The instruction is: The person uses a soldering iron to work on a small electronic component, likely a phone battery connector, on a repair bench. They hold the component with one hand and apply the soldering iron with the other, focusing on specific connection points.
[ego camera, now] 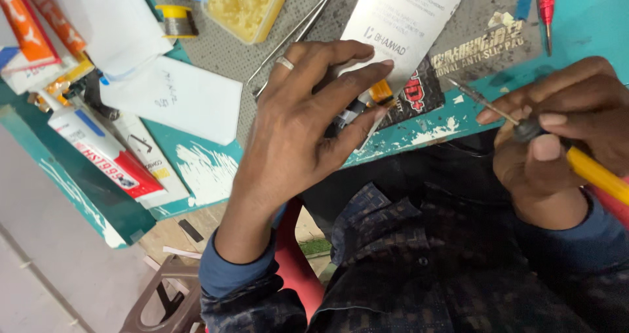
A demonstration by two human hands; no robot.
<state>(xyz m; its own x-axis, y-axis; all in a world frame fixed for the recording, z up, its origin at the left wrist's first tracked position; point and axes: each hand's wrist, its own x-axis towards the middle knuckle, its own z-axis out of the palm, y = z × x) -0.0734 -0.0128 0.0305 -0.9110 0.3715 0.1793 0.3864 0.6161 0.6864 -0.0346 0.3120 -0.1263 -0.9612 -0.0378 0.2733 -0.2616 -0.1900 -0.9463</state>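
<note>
Left hand (295,130), ringed, fingers half spread, pins a flat white battery (400,18) by its orange flex end to the worn grey mat (314,18); right hand (563,130) is closed around a yellow-handled soldering iron (524,128), thin metal tip just right of the battery.

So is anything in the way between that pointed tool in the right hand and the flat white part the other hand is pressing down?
Nothing visible. The tool tip in the right hand points across bare mat toward the white part under the left hand.
</note>
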